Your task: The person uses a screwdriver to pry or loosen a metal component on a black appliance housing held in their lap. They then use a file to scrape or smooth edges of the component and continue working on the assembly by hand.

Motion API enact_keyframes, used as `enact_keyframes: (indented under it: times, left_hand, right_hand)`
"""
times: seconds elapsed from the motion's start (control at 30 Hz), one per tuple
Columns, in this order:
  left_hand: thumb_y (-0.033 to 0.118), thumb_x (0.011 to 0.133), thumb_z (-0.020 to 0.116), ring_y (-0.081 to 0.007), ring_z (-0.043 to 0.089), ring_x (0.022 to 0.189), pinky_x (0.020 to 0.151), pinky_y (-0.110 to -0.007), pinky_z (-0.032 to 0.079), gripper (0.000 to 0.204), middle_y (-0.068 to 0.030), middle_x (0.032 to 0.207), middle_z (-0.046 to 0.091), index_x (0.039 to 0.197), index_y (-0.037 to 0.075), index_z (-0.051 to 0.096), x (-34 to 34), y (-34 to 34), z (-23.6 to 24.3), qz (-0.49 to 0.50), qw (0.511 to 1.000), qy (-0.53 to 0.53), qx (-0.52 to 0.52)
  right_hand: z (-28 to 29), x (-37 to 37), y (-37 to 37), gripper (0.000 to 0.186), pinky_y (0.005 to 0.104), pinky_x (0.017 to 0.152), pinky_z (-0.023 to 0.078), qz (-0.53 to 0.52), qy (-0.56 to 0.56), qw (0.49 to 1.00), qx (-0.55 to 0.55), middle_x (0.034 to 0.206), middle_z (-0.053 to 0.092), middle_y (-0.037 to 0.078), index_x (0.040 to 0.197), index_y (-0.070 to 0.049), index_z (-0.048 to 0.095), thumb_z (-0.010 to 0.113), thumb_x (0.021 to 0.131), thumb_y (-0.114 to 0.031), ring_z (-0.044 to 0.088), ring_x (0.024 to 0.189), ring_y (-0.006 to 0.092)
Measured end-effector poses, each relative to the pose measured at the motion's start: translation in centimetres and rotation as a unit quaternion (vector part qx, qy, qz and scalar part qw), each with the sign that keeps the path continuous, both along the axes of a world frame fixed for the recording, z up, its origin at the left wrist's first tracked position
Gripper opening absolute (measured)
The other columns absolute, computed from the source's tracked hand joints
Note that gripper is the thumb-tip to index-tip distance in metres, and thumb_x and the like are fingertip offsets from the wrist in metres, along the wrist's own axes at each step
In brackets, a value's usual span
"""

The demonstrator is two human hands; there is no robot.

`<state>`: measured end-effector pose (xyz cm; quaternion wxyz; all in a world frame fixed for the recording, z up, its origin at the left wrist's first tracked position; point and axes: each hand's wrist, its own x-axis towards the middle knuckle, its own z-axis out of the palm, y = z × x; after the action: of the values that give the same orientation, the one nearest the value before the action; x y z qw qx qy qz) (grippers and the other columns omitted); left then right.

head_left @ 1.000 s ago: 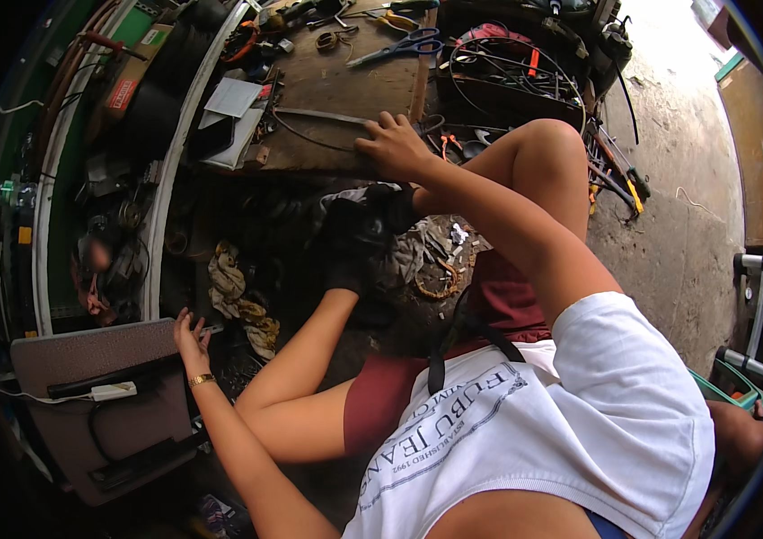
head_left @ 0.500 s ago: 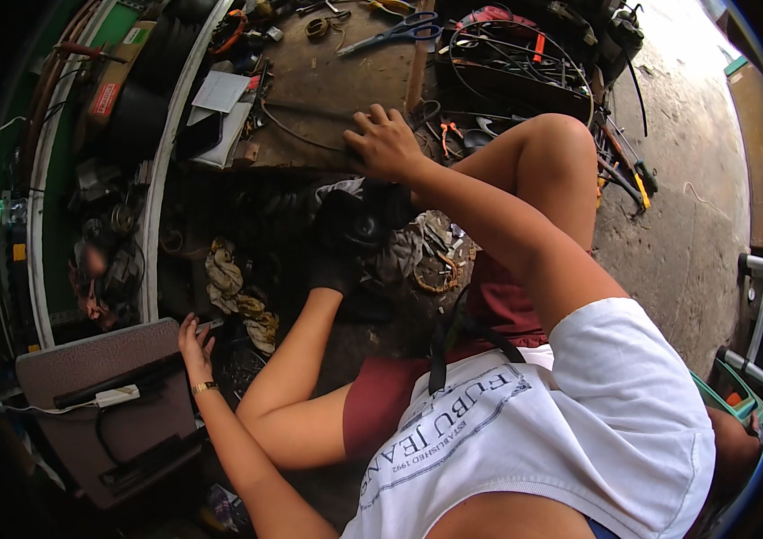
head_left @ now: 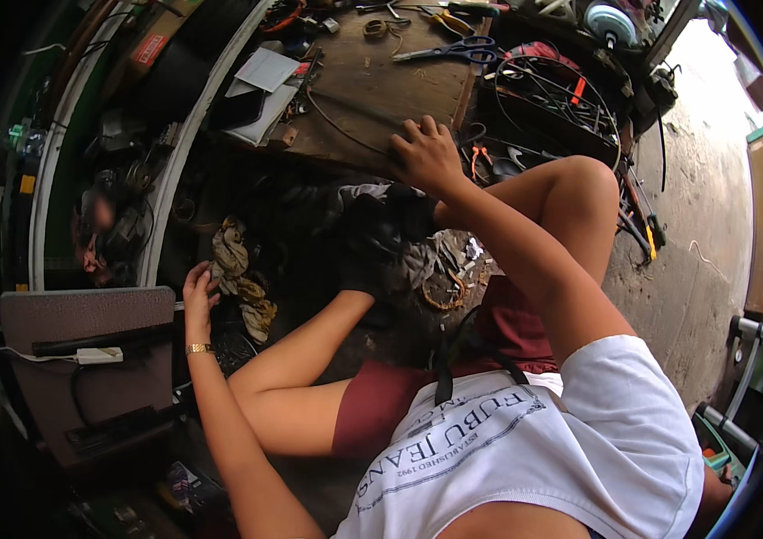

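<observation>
My right hand (head_left: 431,160) is at the near edge of the wooden tabletop (head_left: 354,63), fingers curled over the end of a dark cable (head_left: 345,130). The cable bends in a loop on the wood; its end is hidden beneath my hand. My left hand (head_left: 200,289), with a gold wristwatch (head_left: 200,348), is raised over the floor at the left. Its fingers are bent together, and what they hold is too small to make out. A crumpled, stained cloth (head_left: 230,247) lies just beyond it. Blue-handled scissors (head_left: 453,51) rest farther back on the tabletop.
A phone (head_left: 239,109) and papers (head_left: 266,69) lie at the tabletop's left. Tools crowd a dark bin (head_left: 556,90) at the right. A brown padded panel (head_left: 85,314) stands by my left arm. My bent legs (head_left: 570,193) flank dark clutter under the table. A metal-framed shelf (head_left: 170,162) rises at left.
The view has shifted, so the table sits farther right and lower. My left hand has risen slightly and its fingers have drawn in. My right hand stays at the table edge on the cable.
</observation>
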<state>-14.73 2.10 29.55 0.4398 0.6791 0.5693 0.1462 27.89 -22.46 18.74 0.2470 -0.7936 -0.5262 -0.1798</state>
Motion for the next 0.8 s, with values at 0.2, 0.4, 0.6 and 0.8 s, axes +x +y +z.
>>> enact_keyframes:
  times: [0.2, 0.4, 0.6, 0.8]
  left_hand:
    - [0.028, 0.097, 0.054, -0.0099, 0.06, 0.099, 0.074, -0.025, 0.047, 0.036, 0.0002, 0.126, 0.058, 0.131, 0.015, 0.053, 1.2, -0.7, 0.2, -0.019, 1.0, 0.011, 0.001]
    - [0.027, 0.097, 0.054, -0.0092, 0.06, 0.096, 0.075, -0.024, 0.046, 0.037, 0.0001, 0.124, 0.058, 0.131, 0.014, 0.053, 2.4, -0.6, 0.9, -0.035, 0.999, -0.016, -0.006]
    - [0.029, 0.096, 0.053, -0.0097, 0.06, 0.097, 0.077, -0.026, 0.044, 0.037, 0.0007, 0.126, 0.057, 0.13, 0.014, 0.053, 3.2, -0.3, 0.7, -0.068, 0.998, -0.004, -0.006]
    - [0.029, 0.094, 0.056, -0.0125, 0.06, 0.099, 0.08, -0.029, 0.043, 0.038, -0.0003, 0.116, 0.06, 0.128, 0.013, 0.055, 3.2, -0.2, 0.0, -0.085, 0.996, 0.003, 0.007]
  right_hand:
    - [0.5, -0.1, 0.0, 0.033, 0.043, 0.08, 0.043, 0.01, 0.007, 1.0, 0.013, 0.107, 0.056, 0.008, 0.097, -0.017, 0.062, 0.069, 0.074, -0.04, 0.05, 0.101, 0.0316]
    - [0.9, -0.5, -0.1, 0.038, 0.0427, 0.082, 0.043, 0.001, 0.002, 1.0, -0.022, 0.11, 0.056, 0.008, 0.102, -0.016, 0.062, 0.07, 0.073, -0.039, 0.049, 0.104, 0.0306]
    - [0.9, -0.6, 0.2, 0.034, 0.0424, 0.08, 0.044, 0.001, -0.013, 1.0, -0.004, 0.104, 0.056, 0.008, 0.099, -0.018, 0.062, 0.07, 0.072, -0.037, 0.05, 0.101, 0.0313]
    - [0.8, -0.6, 0.4, 0.034, 0.0424, 0.079, 0.044, 0.001, -0.013, 1.0, -0.009, 0.102, 0.055, 0.007, 0.098, -0.017, 0.062, 0.07, 0.071, -0.036, 0.049, 0.1, 0.031]
